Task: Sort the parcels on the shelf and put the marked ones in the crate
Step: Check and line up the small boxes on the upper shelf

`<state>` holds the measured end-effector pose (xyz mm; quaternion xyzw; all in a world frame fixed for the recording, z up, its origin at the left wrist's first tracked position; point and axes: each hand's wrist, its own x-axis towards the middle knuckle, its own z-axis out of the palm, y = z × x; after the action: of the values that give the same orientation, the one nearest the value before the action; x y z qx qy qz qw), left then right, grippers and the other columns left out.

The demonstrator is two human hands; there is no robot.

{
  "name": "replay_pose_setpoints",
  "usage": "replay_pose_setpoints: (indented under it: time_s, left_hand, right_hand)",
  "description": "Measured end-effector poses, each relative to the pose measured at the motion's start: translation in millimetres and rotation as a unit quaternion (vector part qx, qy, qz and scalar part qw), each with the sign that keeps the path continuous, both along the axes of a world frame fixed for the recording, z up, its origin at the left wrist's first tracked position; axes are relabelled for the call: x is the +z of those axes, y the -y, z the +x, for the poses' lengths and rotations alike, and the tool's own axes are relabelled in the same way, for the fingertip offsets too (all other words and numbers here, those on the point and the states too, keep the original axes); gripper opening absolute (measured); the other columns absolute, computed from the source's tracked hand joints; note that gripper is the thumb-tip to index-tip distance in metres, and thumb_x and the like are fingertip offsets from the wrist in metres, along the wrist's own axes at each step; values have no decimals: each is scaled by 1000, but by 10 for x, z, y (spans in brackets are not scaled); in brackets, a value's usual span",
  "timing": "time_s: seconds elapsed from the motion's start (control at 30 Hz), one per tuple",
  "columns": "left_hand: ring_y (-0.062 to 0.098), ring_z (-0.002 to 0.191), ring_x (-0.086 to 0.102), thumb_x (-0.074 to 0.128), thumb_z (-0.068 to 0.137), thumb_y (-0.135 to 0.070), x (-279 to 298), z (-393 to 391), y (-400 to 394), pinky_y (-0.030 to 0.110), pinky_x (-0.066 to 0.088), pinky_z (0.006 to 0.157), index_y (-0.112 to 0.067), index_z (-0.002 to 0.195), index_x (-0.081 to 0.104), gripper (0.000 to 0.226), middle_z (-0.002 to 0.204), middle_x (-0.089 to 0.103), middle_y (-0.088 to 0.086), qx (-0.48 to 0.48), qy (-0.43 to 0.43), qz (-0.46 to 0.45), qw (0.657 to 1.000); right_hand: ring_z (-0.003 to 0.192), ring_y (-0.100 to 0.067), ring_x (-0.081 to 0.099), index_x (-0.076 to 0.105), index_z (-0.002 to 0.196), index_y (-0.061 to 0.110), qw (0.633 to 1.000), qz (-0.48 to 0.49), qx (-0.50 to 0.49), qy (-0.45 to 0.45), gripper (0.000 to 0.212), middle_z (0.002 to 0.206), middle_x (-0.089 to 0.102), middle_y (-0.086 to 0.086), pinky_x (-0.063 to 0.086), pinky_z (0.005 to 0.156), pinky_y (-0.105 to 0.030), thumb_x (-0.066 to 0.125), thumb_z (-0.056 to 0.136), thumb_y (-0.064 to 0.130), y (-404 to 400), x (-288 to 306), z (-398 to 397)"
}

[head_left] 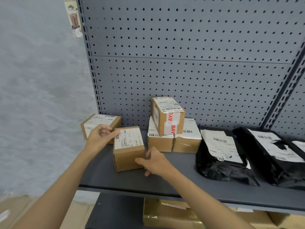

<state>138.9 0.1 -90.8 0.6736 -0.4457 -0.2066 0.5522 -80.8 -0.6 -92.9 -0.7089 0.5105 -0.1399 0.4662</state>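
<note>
A brown cardboard parcel (127, 150) with a white label on top sits near the front left of the grey shelf (165, 184). My left hand (99, 138) rests on its top left edge, fingers bent. My right hand (153, 161) presses its lower right corner. Both hands grip it. Behind it lies another labelled box (97, 123). Two boxes (160, 139) (188, 139) stand side by side with a red-taped box (168, 115) stacked on top. Two black poly mailers (219, 154) (277, 152) lie at the right. No crate is in view.
A grey pegboard back panel (181, 63) rises behind the shelf. Below the shelf are more brown parcels (166, 215) on a lower level. A pale wall (41, 96) fills the left side, with cardboard (14, 207) at the bottom left.
</note>
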Motion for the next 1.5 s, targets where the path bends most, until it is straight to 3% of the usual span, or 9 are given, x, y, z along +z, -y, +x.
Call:
replay_pose_setpoints:
  time_s: [0.1, 0.3, 0.5, 0.7, 0.87, 1.07, 1.2, 1.37, 1.5]
  left_hand:
    - [24, 96, 53, 79, 69, -30, -11, 81, 2, 24, 44, 73, -12, 102, 54, 45, 102, 57, 7, 63, 40, -22, 997]
    - [33, 138, 17, 84, 61, -41, -108, 528, 48, 53, 23, 111, -32, 144, 20, 105, 149, 18, 13, 136, 39, 59, 988]
    - [23, 138, 27, 85, 60, -38, -233, 673, 233, 46, 29, 111, -28, 147, 13, 114, 152, 22, 5, 53, -33, 40, 997]
    - [23, 137, 23, 84, 61, -39, -264, 549, 349, 44, 29, 109, -36, 141, 26, 99, 147, 21, 7, 38, -9, 36, 999]
    - [16, 138, 17, 84, 61, -38, -247, 428, 393, 42, 27, 111, -38, 139, 29, 96, 144, 25, 0, 14, -8, 17, 1000]
    - [22, 144, 3, 82, 49, -58, -78, 301, 370, 47, 15, 114, -30, 147, 6, 127, 156, -1, 6, 62, 5, 78, 995]
    - [23, 144, 2, 78, 37, -71, 256, 4, 382, 49, 13, 115, -34, 147, 7, 136, 157, -2, 2, 30, 56, 46, 997]
    - [14, 142, 10, 70, 46, -73, 589, -604, 449, 45, 19, 112, -45, 143, 10, 118, 156, 3, -10, -152, 86, 21, 984]
    - [15, 141, 17, 76, 42, -70, 581, -1014, 523, 41, 24, 110, -43, 144, 5, 127, 157, 6, -8, -234, 98, 67, 965]
  right_hand:
    - [54, -10, 59, 38, 108, 16, 1000, 10, -3, -4, 42, 119, 59, -10, 45, 55, -21, 58, 86, 45, -27, -4, 87]
    - [54, -12, 59, 37, 101, 15, 1000, 0, -13, 13, 37, 117, 61, -12, 51, 70, -29, 57, 87, 43, 6, 1, 168]
    - [56, -17, 62, 39, 95, 14, 999, 4, -33, 21, 32, 111, 62, -13, 49, 76, -32, 54, 88, 41, 128, -32, 266]
    - [44, -14, 61, 47, 68, 14, 998, -14, -61, 20, 32, 60, 65, -1, 35, 37, -12, 44, 93, 34, 261, -86, 309]
    - [40, -12, 60, 51, 64, 14, 996, -10, -91, 26, 37, 51, 63, 1, 35, 40, -14, 44, 94, 35, 366, -85, 284]
    - [34, -9, 56, 55, 67, 13, 994, 12, -97, 52, 35, 48, 62, 3, 35, 34, -11, 49, 93, 36, 413, 10, 203]
    - [34, -7, 51, 56, 62, 14, 972, -107, -133, 159, 33, 50, 62, 3, 52, 53, -24, 55, 90, 31, 372, 240, 79]
    - [48, -4, 46, 52, 59, 16, 892, -305, -211, 258, 31, 49, 52, 4, 42, 57, -20, 61, 85, 29, 399, 646, -221]
    - [83, -7, 48, 56, 90, 21, 868, -348, -261, 239, 15, 85, 52, 8, 36, 72, -21, 66, 83, 29, 523, 728, -489]
